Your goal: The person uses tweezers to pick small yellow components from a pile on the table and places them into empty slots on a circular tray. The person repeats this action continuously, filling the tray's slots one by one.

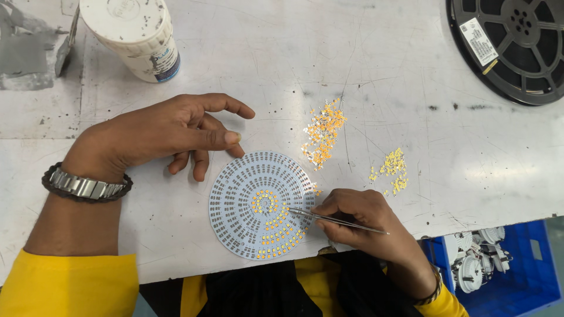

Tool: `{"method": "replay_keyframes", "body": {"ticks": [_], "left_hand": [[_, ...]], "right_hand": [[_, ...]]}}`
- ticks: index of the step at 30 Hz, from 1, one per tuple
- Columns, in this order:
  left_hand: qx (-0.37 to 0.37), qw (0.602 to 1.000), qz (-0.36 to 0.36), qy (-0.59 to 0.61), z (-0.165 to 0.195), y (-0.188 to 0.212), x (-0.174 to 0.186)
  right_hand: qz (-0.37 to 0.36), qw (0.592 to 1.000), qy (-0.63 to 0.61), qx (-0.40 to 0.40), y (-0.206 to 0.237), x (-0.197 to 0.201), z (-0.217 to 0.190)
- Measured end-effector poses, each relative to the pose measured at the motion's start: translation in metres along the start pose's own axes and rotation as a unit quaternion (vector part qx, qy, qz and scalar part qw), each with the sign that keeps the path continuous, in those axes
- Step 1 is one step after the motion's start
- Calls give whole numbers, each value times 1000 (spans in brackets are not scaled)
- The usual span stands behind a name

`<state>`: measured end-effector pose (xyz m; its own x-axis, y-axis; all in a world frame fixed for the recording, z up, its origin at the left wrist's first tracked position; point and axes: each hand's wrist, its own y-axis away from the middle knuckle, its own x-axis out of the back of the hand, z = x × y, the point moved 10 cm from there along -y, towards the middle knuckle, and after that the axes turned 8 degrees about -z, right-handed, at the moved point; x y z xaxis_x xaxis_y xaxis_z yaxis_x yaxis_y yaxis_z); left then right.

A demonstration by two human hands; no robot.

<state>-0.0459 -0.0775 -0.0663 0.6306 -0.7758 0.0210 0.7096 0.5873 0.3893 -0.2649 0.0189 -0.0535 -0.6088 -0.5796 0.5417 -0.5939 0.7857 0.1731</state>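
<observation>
Your round white board [249, 205] lay partly studded with yellow chips; your right hand [358, 217] pinched tweezers [335, 219], your left hand [170, 132] rested loosely curled, empty. The blue bin [529, 276] held white parts.

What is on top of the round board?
Small yellow chips sit in rings on the round board, most at its centre and lower right. The tweezers in the right hand touch it. The left hand rests by its edge. Nothing under it shows.

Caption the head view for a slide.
Right hand holds metal tweezers to a round white circuit board partly filled with yellow chips; left hand rests beside it.
</observation>
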Motion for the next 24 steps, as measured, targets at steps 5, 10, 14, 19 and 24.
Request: {"method": "replay_keyframes", "body": {"ticks": [5,10,14,19,24], "left_hand": [[10,1000,-4,11,-1,-1,0],[37,999,-1,15,-10,-1,2],[62,998,21,0,-15,-2,5],[75,997,21,4,-19,-3,5],[78,997,22,2,-21,-3,6]], "right_hand": [[86,996,20,-1,19,16,16],[182,981,-22,-55,41,40,46],[170,984,-15,-42,39,35,43],[155,986,43,-36,29,35,29],[142,988,59,-23,27,35,22]]}}
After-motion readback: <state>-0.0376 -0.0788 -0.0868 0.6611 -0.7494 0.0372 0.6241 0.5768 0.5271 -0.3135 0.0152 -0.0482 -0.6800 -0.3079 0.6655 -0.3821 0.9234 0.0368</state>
